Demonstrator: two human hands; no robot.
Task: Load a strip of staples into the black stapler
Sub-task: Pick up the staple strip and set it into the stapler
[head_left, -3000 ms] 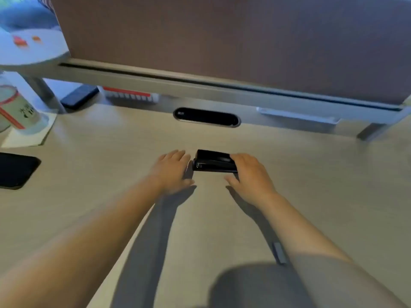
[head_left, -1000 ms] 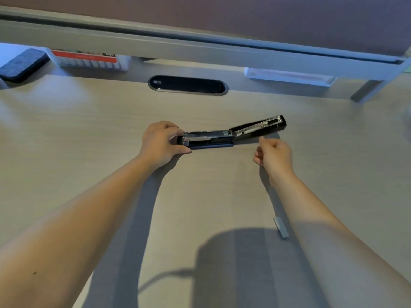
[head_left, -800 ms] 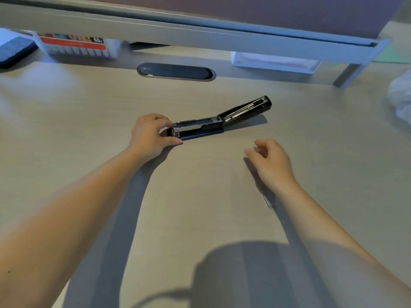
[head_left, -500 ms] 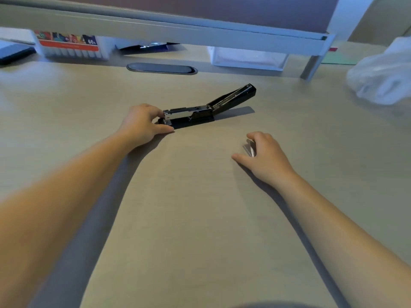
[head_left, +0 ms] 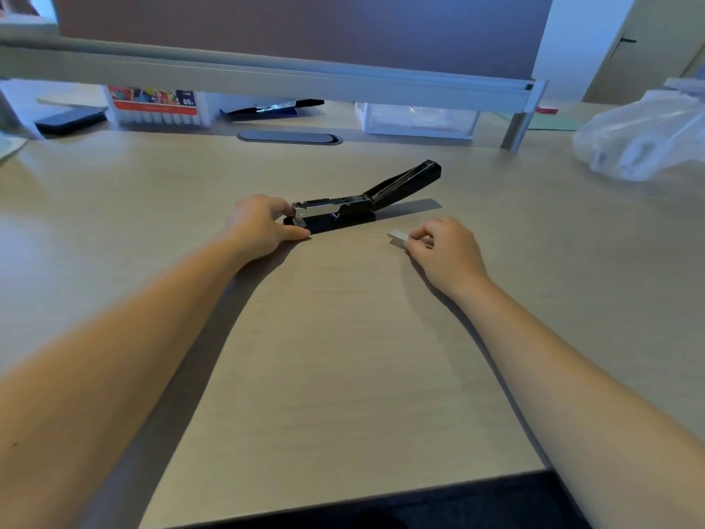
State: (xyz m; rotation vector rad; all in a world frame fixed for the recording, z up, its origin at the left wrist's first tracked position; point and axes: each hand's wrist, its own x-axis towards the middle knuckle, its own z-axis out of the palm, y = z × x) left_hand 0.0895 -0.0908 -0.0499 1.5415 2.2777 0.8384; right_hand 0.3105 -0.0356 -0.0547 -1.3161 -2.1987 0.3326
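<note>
Head view is showing the black stapler (head_left: 358, 202) lying open at frame centre on the counter (head_left: 343, 357), long axis left-right. Left hand (head_left: 263, 227) is gripping its near end; right hand (head_left: 444, 250), just right and below, is pinching the staple strip (head_left: 397, 237).

Both bare forearms stretch forward over the desk. The left hand (head_left: 263, 225) curls round the stapler's (head_left: 343, 211) front end, thumb flat beside it. The right hand (head_left: 444, 250) pinches a staple strip (head_left: 397, 237) between fingertips, knuckles up.
</note>
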